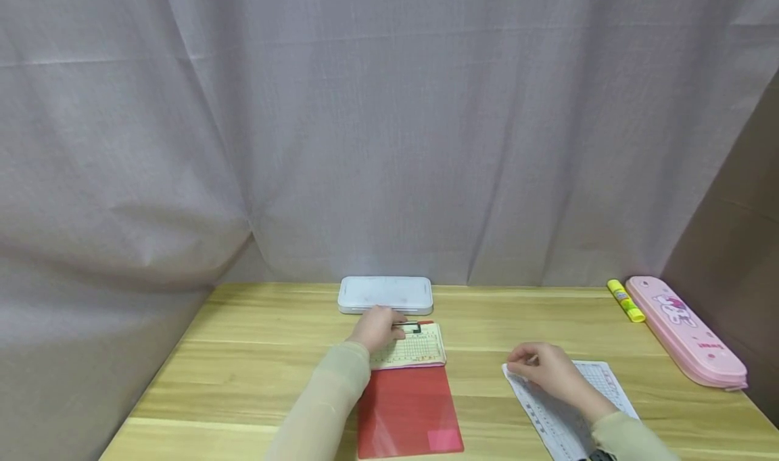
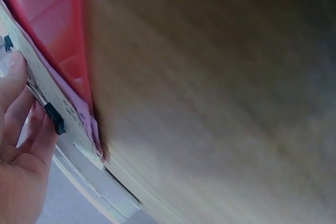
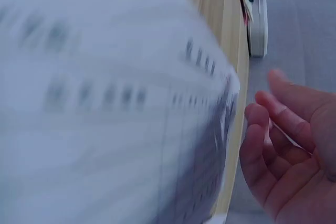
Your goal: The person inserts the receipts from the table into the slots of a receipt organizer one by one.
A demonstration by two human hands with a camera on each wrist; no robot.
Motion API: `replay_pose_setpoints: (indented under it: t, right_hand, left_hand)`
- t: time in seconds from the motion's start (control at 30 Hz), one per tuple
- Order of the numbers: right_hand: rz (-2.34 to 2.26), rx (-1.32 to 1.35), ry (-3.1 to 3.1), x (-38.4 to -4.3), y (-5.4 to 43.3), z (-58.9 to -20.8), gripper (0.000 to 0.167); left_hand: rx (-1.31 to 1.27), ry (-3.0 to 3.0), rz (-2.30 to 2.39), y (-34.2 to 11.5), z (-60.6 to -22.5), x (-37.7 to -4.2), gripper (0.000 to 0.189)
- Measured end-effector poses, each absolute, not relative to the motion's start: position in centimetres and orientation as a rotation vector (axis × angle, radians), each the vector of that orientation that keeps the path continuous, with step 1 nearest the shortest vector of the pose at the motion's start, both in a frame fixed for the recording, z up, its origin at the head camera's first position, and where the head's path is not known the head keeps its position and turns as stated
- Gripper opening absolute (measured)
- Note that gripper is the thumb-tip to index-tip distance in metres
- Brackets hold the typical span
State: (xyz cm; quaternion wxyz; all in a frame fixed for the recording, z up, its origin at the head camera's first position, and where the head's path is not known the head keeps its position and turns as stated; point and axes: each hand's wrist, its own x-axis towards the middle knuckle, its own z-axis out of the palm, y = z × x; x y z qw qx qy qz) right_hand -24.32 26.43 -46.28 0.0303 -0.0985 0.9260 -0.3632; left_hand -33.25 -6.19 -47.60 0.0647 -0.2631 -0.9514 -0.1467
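In the head view a red clipboard (image 1: 408,410) lies on the table, with a small pad of printed yellowish forms (image 1: 420,348) at its top end under a metal clip (image 1: 416,327). My left hand (image 1: 377,329) grips that clip; in the left wrist view the thumb (image 2: 16,72) lies on its bar with other fingers behind. To the right, my right hand (image 1: 550,370) hovers over the upper left corner of a printed white sheet (image 1: 550,417). Its fingers are loosely bent and nothing is between them. The right wrist view shows the sheet (image 3: 105,145) apart from the fingertips.
Behind the clipboard stands a flat white case (image 1: 385,293). A yellow glue stick (image 1: 625,301) and a pink pencil case (image 1: 688,332) lie at the right. A grey curtain (image 1: 389,143) hangs along the back of the wooden table (image 1: 255,353).
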Motion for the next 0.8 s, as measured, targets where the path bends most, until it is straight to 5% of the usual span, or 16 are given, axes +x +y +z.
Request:
replay_pose_setpoints:
  t: [0.23,0.8]
  right_hand:
    - [-0.94,-0.401,3.002,-23.8,29.1,-46.3,0.019]
    - [-0.766,-0.708,3.016,-23.8,30.3,-46.8,0.052]
  left_hand:
    - [-0.783,-2.875,-0.454,-6.1,-47.6,-33.2,0.027]
    - [-0.801,-2.863,-0.448,-6.2,-47.3,-32.9,0.028]
